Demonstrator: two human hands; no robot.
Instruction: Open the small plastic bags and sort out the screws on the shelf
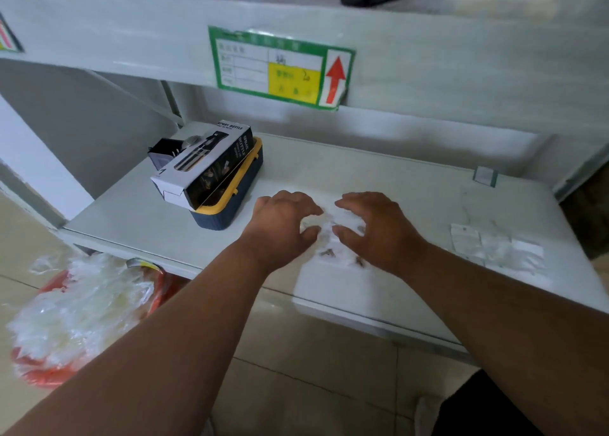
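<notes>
While both hands worked at it, a small clear plastic bag (pixel 326 224) lay on the pale shelf (pixel 412 185), near the front edge at mid-shelf. Left hand (pixel 283 224) and right hand (pixel 379 231) each had fingers curled onto the bag, thumbs pinching from the near side. Two small dark screws (pixel 327 253) sat just in front, between the wrists; the bag's contents were too blurred to make out. To the right, well apart: a loose heap of more clear bags (pixel 501 249), labels unreadable. To the left: a navy box with yellow rim (pixel 230 204), and tilted across it a black-and-white carton (pixel 201 165) printed "SPRAY BOTTLE". On the upper shelf's edge, a green-bordered label (pixel 280 68) with yellow panel and red up-arrow; writing illegible. On the floor below, a red basin (pixel 49 373) heaped with clear plastic.
</notes>
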